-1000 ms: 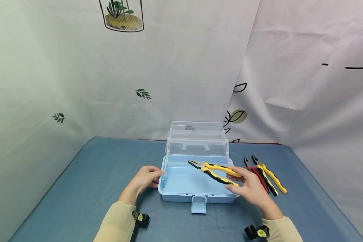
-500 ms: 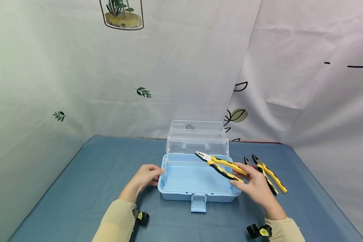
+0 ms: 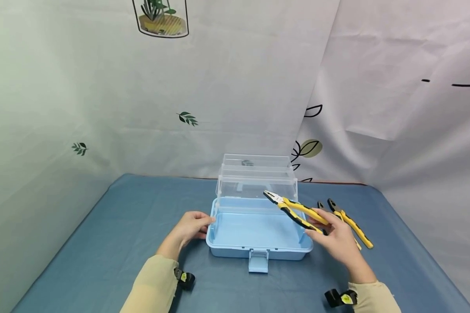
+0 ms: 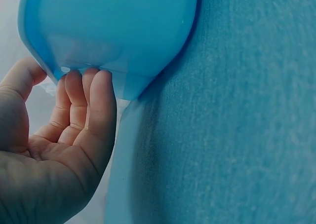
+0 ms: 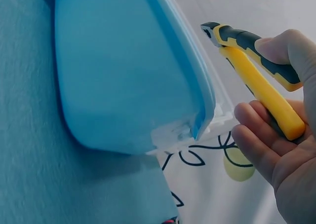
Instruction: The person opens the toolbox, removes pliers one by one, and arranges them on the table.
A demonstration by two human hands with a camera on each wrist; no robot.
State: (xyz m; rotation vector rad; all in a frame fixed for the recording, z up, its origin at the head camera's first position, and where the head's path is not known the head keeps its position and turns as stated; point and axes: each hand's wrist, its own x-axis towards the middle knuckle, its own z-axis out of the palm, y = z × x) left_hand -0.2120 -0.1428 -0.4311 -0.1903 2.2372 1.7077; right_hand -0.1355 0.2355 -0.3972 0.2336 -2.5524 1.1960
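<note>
A light blue toolbox [image 3: 235,252] stands on the table with its transparent lid [image 3: 258,189] raised at the back and its front latch hanging down. My left hand [image 3: 188,228] pinches the toolbox's left rim, thumb on the edge and fingertips against the outer side wall [image 4: 118,31]. Above the box's right side, my right hand [image 3: 338,241] holds yellow-and-black pliers [image 3: 285,204] by the handles. Their nose points up and left, and the handles are spread, as the right wrist view shows with the yellow handle [image 5: 264,91] across the fingers.
Another pair of yellow-and-black pliers [image 3: 354,226] lies right of the box. Beside it, a second tool's dark tip [image 3: 320,204] shows, the rest mostly hidden behind my right hand. Blue cloth [image 3: 102,252] covers the table; a patterned curtain [image 3: 235,87] hangs behind.
My right hand has moved right and slightly up with the pliers, from over the box's middle toward its right edge. It now covers the red-handled pliers. My left hand stays at the rim.
</note>
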